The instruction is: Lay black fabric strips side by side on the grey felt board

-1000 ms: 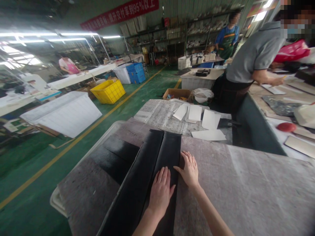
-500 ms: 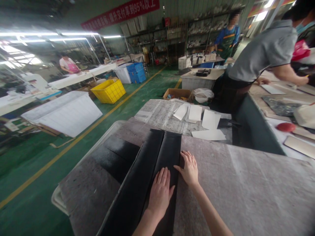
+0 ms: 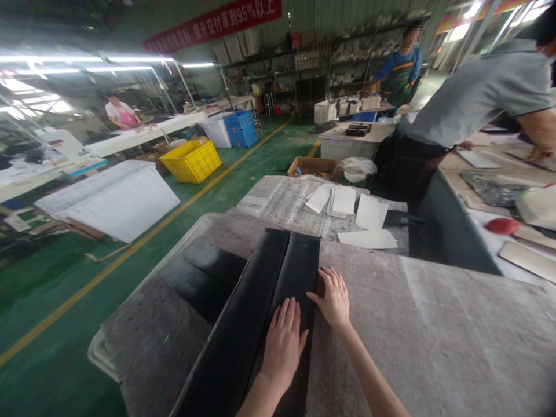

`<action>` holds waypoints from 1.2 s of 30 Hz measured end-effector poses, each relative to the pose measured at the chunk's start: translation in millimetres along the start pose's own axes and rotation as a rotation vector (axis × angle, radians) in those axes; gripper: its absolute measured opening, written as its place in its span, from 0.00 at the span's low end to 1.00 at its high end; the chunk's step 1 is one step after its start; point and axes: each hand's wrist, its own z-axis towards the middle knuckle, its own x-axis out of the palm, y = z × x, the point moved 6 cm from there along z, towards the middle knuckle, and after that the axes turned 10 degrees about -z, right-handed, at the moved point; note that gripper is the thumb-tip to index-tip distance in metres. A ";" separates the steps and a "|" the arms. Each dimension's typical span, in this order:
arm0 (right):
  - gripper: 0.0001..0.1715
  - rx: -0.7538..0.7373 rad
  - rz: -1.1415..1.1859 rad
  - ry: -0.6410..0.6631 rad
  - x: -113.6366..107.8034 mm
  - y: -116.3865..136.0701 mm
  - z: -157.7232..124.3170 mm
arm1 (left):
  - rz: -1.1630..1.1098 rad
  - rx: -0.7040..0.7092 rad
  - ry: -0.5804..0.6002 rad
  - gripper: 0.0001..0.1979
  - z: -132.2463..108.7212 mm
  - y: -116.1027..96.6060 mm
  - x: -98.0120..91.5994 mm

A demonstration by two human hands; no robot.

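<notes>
A long black strip of sheet material, perhaps leather point(image 3: 299, 260), lies on the grey-brown board point(image 3: 412, 336), with a lengthwise seam or fold line dividing it into two bands. My left hand point(image 3: 284, 333) rests flat on the right band, fingers stretched forward and thumb out to the side. At the strip's right edge, my right hand point(image 3: 334, 295) touches down with its fingers spread and its thumb on the black surface. Neither hand grips anything. To the left, another black piece point(image 3: 212, 278) lies flat, partly hidden under the strip.
White rectangular pieces point(image 3: 371, 211) lie on the far board. A co-worker in a grey shirt point(image 3: 469, 87) leans over a side table at right, where a red object point(image 3: 501, 226) sits. On the floor stand a yellow crate point(image 3: 191, 162) and a cardboard box point(image 3: 313, 167).
My hands and the black strip stay almost where they were. The co-worker in grey has leaned further to the right, moving the reaching arm.
</notes>
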 end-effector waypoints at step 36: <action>0.27 -0.333 0.023 0.244 -8.6 44.4 -19.1 | 0.042 0.007 -0.027 0.28 -11.0 4.7 7.4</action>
